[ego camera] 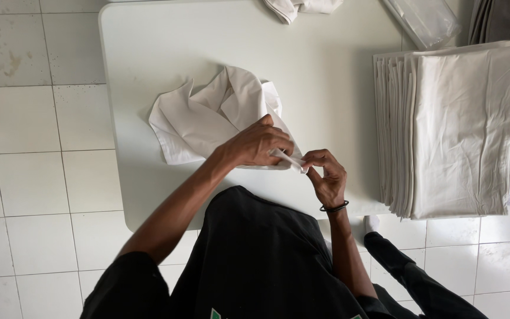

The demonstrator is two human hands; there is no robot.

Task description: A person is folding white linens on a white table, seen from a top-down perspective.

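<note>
A crumpled white cloth (208, 118) lies on the white table (326, 71) in front of me. My left hand (258, 143) rests over the cloth's near right corner and pinches its edge. My right hand (326, 174), with a black band on the wrist, grips the same edge just to the right, fingers curled. The two hands are close together, almost touching, near the table's front edge.
A tall stack of folded white cloths (455, 130) sits at the table's right side. Another bunched white cloth (302, 7) lies at the far edge, beside a clear plastic wrapper (426, 20). White floor tiles (30, 147) spread to the left.
</note>
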